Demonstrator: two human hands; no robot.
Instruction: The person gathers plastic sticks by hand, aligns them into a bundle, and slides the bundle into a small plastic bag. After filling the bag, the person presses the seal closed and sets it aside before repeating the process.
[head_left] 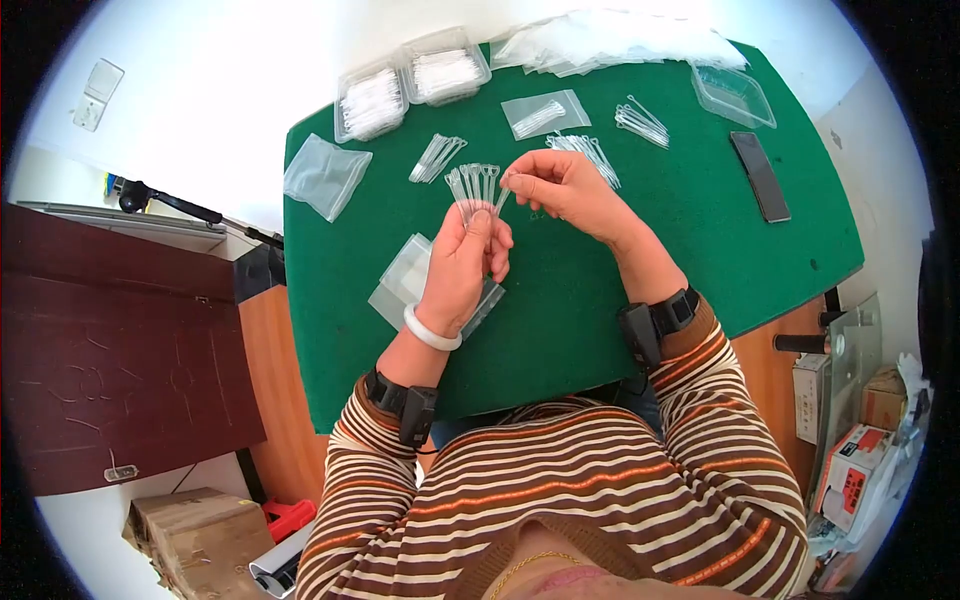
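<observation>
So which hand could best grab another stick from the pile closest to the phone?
Probably the right hand: it's nearer that pile, while the left hand is busy holding a fan of sticks.

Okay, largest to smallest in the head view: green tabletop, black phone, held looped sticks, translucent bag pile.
1. Green tabletop
2. Translucent bag pile
Unranked: black phone and held looped sticks; the phone is longer, the sticks spread wider.

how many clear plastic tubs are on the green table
3: a filled tub at the back left, another filled tub beside it, and an empty tub at the back right.
</observation>
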